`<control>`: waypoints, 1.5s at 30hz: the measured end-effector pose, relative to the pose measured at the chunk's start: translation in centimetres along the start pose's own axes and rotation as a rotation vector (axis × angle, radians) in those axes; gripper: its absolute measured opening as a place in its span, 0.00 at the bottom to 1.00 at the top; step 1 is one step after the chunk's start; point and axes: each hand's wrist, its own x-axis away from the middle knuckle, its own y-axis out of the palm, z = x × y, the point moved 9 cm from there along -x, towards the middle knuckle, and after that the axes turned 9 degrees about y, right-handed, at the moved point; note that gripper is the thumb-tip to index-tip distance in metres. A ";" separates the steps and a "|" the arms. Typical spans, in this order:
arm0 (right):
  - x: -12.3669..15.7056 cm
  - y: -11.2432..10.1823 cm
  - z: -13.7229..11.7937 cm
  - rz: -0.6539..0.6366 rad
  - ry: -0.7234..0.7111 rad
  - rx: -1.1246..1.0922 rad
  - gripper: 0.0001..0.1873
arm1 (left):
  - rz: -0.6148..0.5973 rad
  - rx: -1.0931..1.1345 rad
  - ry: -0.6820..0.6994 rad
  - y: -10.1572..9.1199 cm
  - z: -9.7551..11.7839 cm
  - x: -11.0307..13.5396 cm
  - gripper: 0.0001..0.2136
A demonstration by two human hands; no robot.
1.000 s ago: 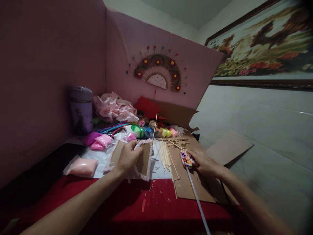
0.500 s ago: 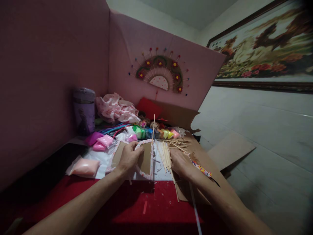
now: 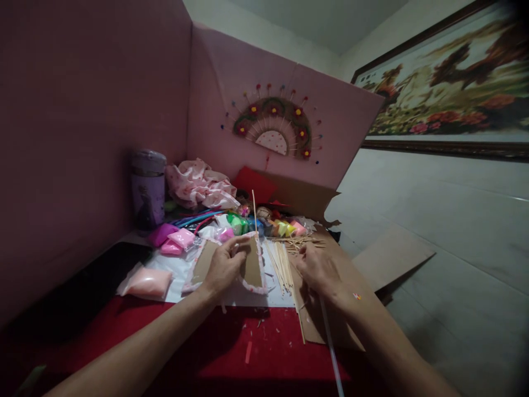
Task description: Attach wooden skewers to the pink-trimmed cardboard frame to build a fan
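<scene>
Brown cardboard, edged with pale pink fabric, makes up the panel (image 3: 250, 267), which lies on white paper (image 3: 242, 300) over the red-covered worktop (image 3: 206, 347). I have the left hand (image 3: 225, 263) across its middle, thumb and forefinger bent toward the right half; whether it grips the panel or just rests on it, I can't tell. 1 thin stick (image 3: 254, 212) stands nearly upright at the panel's far right corner, close to the left fingertips.

My right hand (image 3: 318, 270) is to the right of the panel, over a cardboard sheet (image 3: 312, 325), fingers curled in and fingertips near the loose sticks (image 3: 281, 267). I can't make out whether anything is between them. A pale rod (image 3: 333, 353) runs from under that wrist toward me, and a small patterned bit (image 3: 356, 296) shows just past the arm.

Left of the panel I see a peach bag (image 3: 147, 282) and 3 pink and purple packets (image 3: 182, 238). Beyond it sit more coloured bags (image 3: 237, 223), crumpled cloth (image 3: 198, 182) and a purple tumbler (image 3: 149, 190).
</scene>
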 end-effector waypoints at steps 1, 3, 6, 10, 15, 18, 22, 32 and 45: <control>0.3 -0.8 -0.2 0.027 0.007 -0.063 0.07 | -0.006 0.000 -0.004 0.1 0.0 0.0 0.14; 1.5 -1.9 -2.1 0.023 -0.109 -0.204 0.08 | -0.030 0.009 -0.020 0.5 -0.2 0.1 0.09; 4.0 -2.2 -5.6 -0.008 -0.322 -0.300 0.06 | -0.102 0.058 -0.003 1.4 0.3 0.4 0.10; 6.0 -2.1 -8.6 0.028 -0.436 -0.309 0.05 | -0.222 0.090 0.049 2.6 1.5 0.9 0.10; 5.9 -3.3 -8.9 0.102 -0.412 -0.395 0.05 | -0.171 0.276 -0.031 2.1 1.2 0.8 0.14; 4.9 -4.5 -6.7 0.179 -0.279 -0.573 0.10 | -0.054 0.475 -0.058 1.0 0.8 0.1 0.13; 3.1 -2.4 -3.9 0.048 -0.059 -0.881 0.15 | 0.005 0.668 -0.061 0.3 0.8 -0.7 0.09; 3.3 3.1 -8.0 -0.454 -0.147 -1.303 0.15 | -0.086 0.736 -0.123 1.3 0.9 -0.1 0.07; 0.2 5.1 -3.4 -0.530 0.041 -1.571 0.13 | 0.165 0.548 -0.072 -2.3 1.1 -1.4 0.08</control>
